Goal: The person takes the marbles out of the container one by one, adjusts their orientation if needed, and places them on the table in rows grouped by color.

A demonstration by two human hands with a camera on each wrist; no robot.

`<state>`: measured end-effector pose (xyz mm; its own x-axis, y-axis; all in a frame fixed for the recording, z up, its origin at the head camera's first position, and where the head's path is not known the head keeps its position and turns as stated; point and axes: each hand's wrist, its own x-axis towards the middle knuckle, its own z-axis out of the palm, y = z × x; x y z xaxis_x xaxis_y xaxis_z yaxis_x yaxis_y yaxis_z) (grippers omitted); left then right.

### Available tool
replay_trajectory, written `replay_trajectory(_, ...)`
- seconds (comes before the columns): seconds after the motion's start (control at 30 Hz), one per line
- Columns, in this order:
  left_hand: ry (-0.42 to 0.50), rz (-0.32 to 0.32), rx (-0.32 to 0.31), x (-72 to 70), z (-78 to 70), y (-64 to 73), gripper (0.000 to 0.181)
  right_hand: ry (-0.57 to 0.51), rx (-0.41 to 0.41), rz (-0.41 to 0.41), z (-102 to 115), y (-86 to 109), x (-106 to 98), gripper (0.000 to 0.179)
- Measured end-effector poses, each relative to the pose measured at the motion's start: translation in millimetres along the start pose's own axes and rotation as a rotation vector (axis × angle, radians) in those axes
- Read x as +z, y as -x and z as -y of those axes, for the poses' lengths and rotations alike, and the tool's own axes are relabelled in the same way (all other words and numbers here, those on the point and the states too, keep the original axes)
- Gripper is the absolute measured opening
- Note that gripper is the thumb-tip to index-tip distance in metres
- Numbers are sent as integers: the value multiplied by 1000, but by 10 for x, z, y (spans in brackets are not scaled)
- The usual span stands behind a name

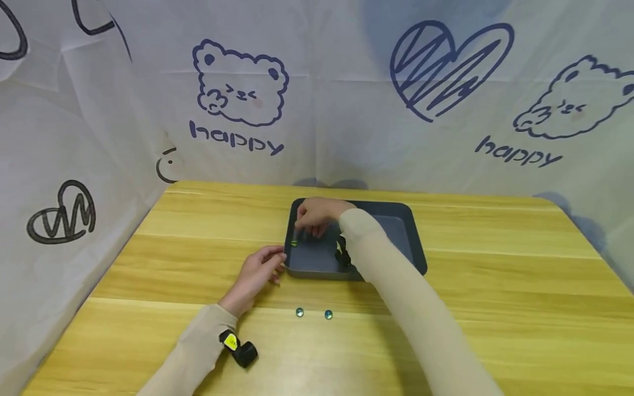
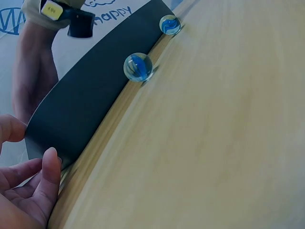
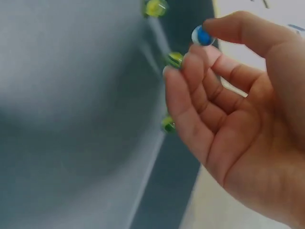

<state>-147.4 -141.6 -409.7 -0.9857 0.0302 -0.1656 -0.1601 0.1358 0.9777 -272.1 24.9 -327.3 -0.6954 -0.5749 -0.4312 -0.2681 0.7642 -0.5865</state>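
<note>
A dark grey rectangular tray (image 1: 317,274) lies on the wooden table. Over its left side, my right hand (image 1: 321,213) pinches a clear marble with a blue swirl (image 3: 203,36) between thumb and finger. Beneath that hand, yellow-green marbles (image 3: 168,124) line the tray's side, partly hidden by the fingers in the right wrist view. My left hand (image 1: 257,272) rests at the tray's front left corner, its relaxed fingers touching the outside of the wall. Two clear blue-swirled marbles, one left (image 1: 299,312) and one right (image 1: 329,314), sit on the table before the tray.
The wooden table (image 1: 173,264) extends around the tray on all sides. A white cloth (image 1: 342,121) with drawn bears and hearts hangs behind it and along the left. Each wrist wears a small black camera; the left one (image 1: 244,353) hangs low above the tabletop.
</note>
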Motion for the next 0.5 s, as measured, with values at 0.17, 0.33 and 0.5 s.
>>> replay_trajectory(0.17, -12, 7, -2, -6, -7, -10, 36, -161, -104, -60, -85, 191, -205, 13)
replay_trajectory(0.33, -12, 13, -4, 0, -13, -4, 37, -317, -193, -157, -214, 443, -353, 23)
replay_trajectory(0.5, -20, 19, -6, -3, -23, 6, 38, -393, -306, -249, -351, 698, -361, 22)
